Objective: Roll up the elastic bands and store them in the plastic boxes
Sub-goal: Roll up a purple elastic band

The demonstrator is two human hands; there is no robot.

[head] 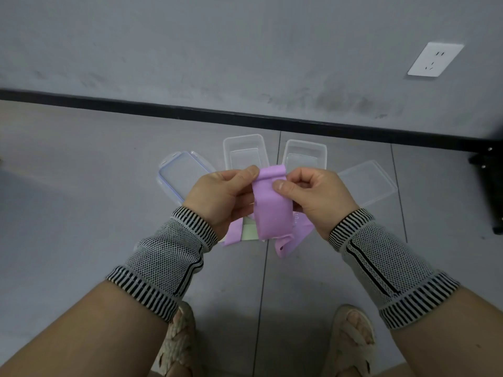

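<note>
Head view: both hands (223,194) (315,194) pinch purple band (273,210), long axis hanging downward

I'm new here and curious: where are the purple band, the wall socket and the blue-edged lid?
purple band (273,210), head view, its flat middle.
wall socket (435,59), head view, centre of plate.
blue-edged lid (178,175), head view, clear middle panel.

Grey tiled floor (81,186), socketed wall (217,50)

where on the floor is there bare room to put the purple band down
Bare tile lies left of the blue-rimmed lid, and between the hands and the feet. Crowded: the two open boxes, both lids, and bands on the floor under the held purple band.
</note>
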